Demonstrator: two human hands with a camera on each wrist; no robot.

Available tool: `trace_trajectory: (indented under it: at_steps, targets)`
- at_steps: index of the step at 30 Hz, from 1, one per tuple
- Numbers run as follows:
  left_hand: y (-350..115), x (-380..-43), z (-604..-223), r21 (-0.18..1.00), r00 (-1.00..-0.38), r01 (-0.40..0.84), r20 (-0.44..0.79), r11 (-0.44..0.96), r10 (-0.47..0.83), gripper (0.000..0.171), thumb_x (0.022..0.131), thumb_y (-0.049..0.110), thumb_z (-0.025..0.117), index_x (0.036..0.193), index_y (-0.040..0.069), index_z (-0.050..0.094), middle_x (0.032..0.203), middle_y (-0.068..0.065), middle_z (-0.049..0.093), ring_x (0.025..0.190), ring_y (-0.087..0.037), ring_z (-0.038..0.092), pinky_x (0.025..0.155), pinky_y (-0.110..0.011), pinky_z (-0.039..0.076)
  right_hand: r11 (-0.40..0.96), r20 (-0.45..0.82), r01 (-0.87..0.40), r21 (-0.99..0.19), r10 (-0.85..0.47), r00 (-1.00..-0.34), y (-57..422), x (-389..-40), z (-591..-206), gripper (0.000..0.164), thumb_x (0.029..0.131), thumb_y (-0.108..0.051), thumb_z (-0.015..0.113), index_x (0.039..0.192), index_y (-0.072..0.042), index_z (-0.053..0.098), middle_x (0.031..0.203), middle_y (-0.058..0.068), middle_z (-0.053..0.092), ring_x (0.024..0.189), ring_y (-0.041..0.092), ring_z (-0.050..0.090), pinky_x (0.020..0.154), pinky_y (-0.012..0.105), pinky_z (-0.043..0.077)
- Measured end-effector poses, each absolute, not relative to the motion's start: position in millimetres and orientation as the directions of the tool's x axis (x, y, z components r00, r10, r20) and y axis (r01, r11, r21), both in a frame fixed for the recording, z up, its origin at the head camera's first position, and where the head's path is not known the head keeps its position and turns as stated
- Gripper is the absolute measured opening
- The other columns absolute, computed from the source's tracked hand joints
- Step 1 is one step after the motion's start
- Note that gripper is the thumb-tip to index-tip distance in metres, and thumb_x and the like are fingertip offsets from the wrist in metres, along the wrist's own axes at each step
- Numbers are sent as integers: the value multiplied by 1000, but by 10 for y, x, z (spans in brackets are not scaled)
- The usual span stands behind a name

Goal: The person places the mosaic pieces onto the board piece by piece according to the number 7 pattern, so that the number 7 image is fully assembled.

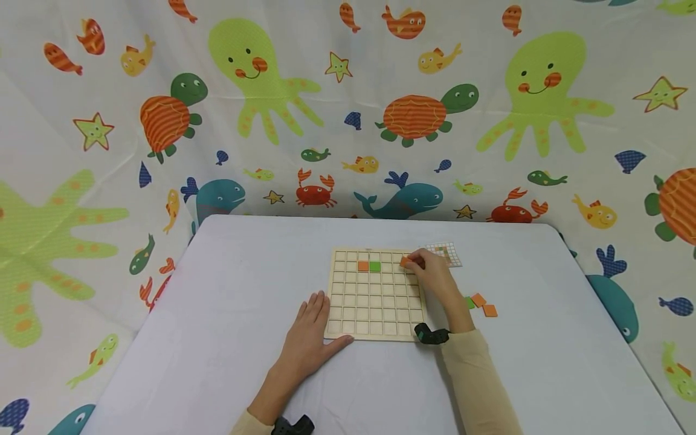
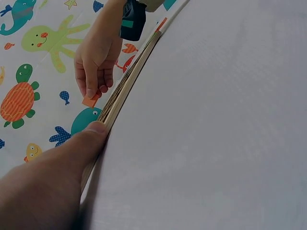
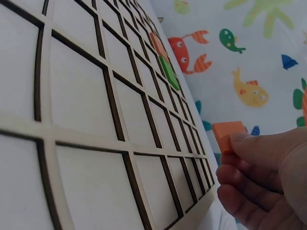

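A wooden grid board lies on the white table. In its upper rows sit an orange tile and, right beside it, a green tile. My right hand pinches another orange tile between thumb and fingers, over the board's upper right corner. Along the board's left and lower left edge, my left hand lies with its fingers extended. Its thumb touches the near edge in the left wrist view.
Right of the board lie two loose orange tiles and a green tile, partly hidden by the right wrist. A printed grid card lies behind the right hand. A sea-animal curtain hangs behind the table.
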State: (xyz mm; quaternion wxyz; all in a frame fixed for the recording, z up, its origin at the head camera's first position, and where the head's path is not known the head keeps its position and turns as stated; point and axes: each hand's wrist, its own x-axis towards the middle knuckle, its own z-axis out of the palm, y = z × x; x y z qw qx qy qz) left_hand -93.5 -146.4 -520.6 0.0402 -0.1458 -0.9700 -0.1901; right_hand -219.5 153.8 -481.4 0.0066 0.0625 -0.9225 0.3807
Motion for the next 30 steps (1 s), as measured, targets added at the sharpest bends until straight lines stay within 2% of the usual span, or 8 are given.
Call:
trace_trajectory:
  at_steps: [6,30]
  targets:
    - [-1460,-931,-5218,348,-955,296,135,889,264,102,88,70,58,153,-5,34,163,-21,29,154,-33,24,126,-49,23,689,37,-117,-715,-129,-991,1453,-2207,-4812,24,99,-21,64,116,-4,66,106,14,71,94,25,65,82,40,57]
    - [-1450,-913,-5195,343,-956,291,133,893,260,101,88,70,59,153,-4,35,163,-20,30,154,-33,25,126,-49,24,688,49,-171,-706,-194,-980,1274,-2299,-4897,18,97,-21,68,109,-8,68,104,9,73,90,20,65,84,39,56]
